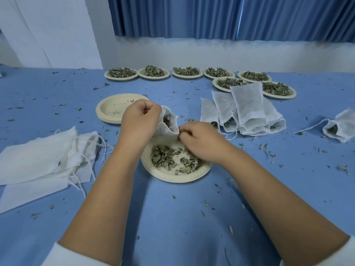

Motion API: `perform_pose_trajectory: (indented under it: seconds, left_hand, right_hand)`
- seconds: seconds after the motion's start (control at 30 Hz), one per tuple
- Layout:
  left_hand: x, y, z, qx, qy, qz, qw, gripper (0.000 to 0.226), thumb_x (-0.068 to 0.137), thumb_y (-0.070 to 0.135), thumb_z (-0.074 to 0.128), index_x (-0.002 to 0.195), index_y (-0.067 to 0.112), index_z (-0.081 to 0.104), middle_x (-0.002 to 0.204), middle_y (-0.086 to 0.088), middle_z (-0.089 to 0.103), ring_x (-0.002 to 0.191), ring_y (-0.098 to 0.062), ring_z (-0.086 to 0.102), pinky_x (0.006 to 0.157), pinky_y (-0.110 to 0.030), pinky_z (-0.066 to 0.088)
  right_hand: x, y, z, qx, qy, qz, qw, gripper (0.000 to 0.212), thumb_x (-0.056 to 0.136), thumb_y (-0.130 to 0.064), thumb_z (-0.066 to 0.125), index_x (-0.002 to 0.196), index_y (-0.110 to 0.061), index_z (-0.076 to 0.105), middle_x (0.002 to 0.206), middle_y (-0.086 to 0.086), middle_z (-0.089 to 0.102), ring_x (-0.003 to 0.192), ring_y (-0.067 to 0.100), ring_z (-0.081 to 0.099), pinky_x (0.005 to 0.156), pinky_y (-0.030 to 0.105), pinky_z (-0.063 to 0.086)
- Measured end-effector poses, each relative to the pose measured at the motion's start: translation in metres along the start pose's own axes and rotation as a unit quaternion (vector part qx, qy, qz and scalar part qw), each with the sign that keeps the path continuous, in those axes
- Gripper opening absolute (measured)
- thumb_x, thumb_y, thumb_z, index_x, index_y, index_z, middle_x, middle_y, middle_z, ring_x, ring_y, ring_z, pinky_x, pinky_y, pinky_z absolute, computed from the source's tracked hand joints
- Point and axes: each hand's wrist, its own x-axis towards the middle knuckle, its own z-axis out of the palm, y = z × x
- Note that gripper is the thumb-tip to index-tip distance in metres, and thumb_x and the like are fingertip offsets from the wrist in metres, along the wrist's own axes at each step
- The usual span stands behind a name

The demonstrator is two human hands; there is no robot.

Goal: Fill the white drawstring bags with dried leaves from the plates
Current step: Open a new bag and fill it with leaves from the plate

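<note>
Pinching the bag [163, 129] open with my left hand [141, 120], I grip leaves [179, 138] in my right hand [199, 140], just right of its mouth.

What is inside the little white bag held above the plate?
Dried green leaves show in the open mouth of the bag. How full it is lower down cannot be seen: the cloth and the left hand cover it.

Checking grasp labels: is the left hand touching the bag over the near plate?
Touching. Head view: the left hand grips the white bag by its rim, fingers curled round the fabric, mouth held open above the plate.
</note>
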Motion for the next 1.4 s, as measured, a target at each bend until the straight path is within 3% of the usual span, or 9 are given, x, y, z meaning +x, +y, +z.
perform_pose_trajectory:
  seconds: [0.13, 0.3, 0.4, 0.57, 0.67, 0.77, 0.93, 1.1, 1.4]
  left_hand:
    - [0.001, -0.002, 0.002, 0.007, -0.003, 0.006, 1.000, 0.026, 0.087, 0.014, 0.055, 0.063, 0.022, 0.053, 0.043, 0.017, 0.044, 0.042, -0.001, 0.038, 0.051, -0.023, 0.033]
    - [0.002, -0.003, 0.000, 0.006, -0.001, 0.011, 1.000, 0.023, 0.088, 0.015, 0.056, 0.066, 0.022, 0.054, 0.043, 0.019, 0.045, 0.041, 0.001, 0.038, 0.051, -0.021, 0.033]
    - [0.002, -0.003, 0.000, 0.000, -0.002, 0.009, 1.000, 0.023, 0.088, 0.015, 0.057, 0.066, 0.022, 0.055, 0.045, 0.018, 0.045, 0.043, -0.001, 0.039, 0.051, -0.021, 0.034]
    - [0.002, -0.002, 0.000, -0.005, -0.006, 0.006, 1.000, 0.022, 0.087, 0.014, 0.056, 0.066, 0.021, 0.055, 0.048, 0.016, 0.047, 0.051, -0.006, 0.042, 0.055, -0.024, 0.035]
    - [0.002, -0.003, 0.000, 0.000, -0.008, 0.008, 1.000, 0.022, 0.087, 0.014, 0.057, 0.066, 0.021, 0.056, 0.047, 0.017, 0.047, 0.051, -0.005, 0.042, 0.055, -0.024, 0.035]
    - [0.002, -0.003, 0.000, 0.000, -0.005, 0.006, 1.000, 0.023, 0.087, 0.014, 0.057, 0.066, 0.022, 0.056, 0.047, 0.017, 0.047, 0.050, -0.004, 0.042, 0.055, -0.023, 0.036]
    - [0.002, -0.003, 0.000, -0.006, -0.009, 0.002, 1.000, 0.023, 0.086, 0.014, 0.056, 0.065, 0.023, 0.056, 0.045, 0.018, 0.047, 0.045, -0.002, 0.041, 0.052, -0.023, 0.035]
    - [0.002, -0.004, 0.000, -0.004, -0.008, 0.004, 1.000, 0.024, 0.085, 0.014, 0.056, 0.063, 0.024, 0.055, 0.044, 0.017, 0.047, 0.045, -0.003, 0.041, 0.053, -0.024, 0.034]
    - [0.003, -0.005, 0.001, -0.002, -0.012, 0.005, 1.000, 0.022, 0.086, 0.016, 0.057, 0.066, 0.023, 0.056, 0.044, 0.018, 0.047, 0.042, 0.000, 0.040, 0.050, -0.021, 0.035]
  right_hand:
    - [-0.001, -0.001, 0.011, -0.086, -0.084, -0.030, 0.992, 0.039, 0.093, -0.004, 0.042, 0.118, -0.017, 0.068, 0.106, 0.003, 0.059, 0.102, 0.021, 0.056, 0.089, 0.034, 0.047]
    - [-0.004, -0.005, 0.009, 0.000, -0.058, -0.047, 0.997, 0.045, 0.087, 0.001, 0.042, 0.109, -0.022, 0.073, 0.103, -0.010, 0.064, 0.102, 0.008, 0.059, 0.080, 0.014, 0.041]
    - [-0.004, -0.003, 0.008, 0.018, -0.087, -0.042, 0.995, 0.052, 0.089, 0.000, 0.040, 0.128, -0.026, 0.063, 0.130, -0.005, 0.060, 0.095, 0.009, 0.061, 0.083, 0.024, 0.049]
    - [-0.005, -0.012, 0.015, -0.002, -0.174, -0.114, 0.978, 0.056, 0.085, 0.005, 0.041, 0.130, -0.020, 0.063, 0.136, -0.004, 0.060, 0.130, 0.013, 0.049, 0.111, 0.034, 0.035]
    - [-0.007, -0.013, 0.009, 0.038, -0.160, -0.078, 0.983, 0.046, 0.087, 0.001, 0.042, 0.109, -0.024, 0.074, 0.112, -0.006, 0.071, 0.106, 0.025, 0.063, 0.096, 0.043, 0.048]
    - [-0.009, -0.010, -0.007, 0.029, -0.105, -0.041, 0.993, 0.044, 0.090, -0.001, 0.041, 0.099, -0.028, 0.075, 0.100, -0.014, 0.066, 0.084, 0.013, 0.065, 0.081, 0.034, 0.052]
    - [-0.007, -0.005, -0.018, -0.073, -0.111, 0.030, 0.991, 0.041, 0.091, -0.001, 0.036, 0.101, -0.022, 0.070, 0.109, 0.001, 0.067, 0.099, 0.019, 0.062, 0.090, 0.037, 0.051]
    - [-0.011, -0.011, -0.015, 0.048, -0.155, 0.041, 0.986, 0.039, 0.091, 0.000, 0.039, 0.101, -0.025, 0.068, 0.108, 0.000, 0.069, 0.091, 0.022, 0.068, 0.084, 0.040, 0.057]
    - [-0.016, 0.000, -0.031, 0.019, -0.270, -0.017, 0.962, 0.060, 0.081, -0.020, 0.073, 0.130, -0.049, 0.054, 0.108, -0.035, 0.053, 0.104, -0.012, 0.054, 0.072, 0.006, 0.040]
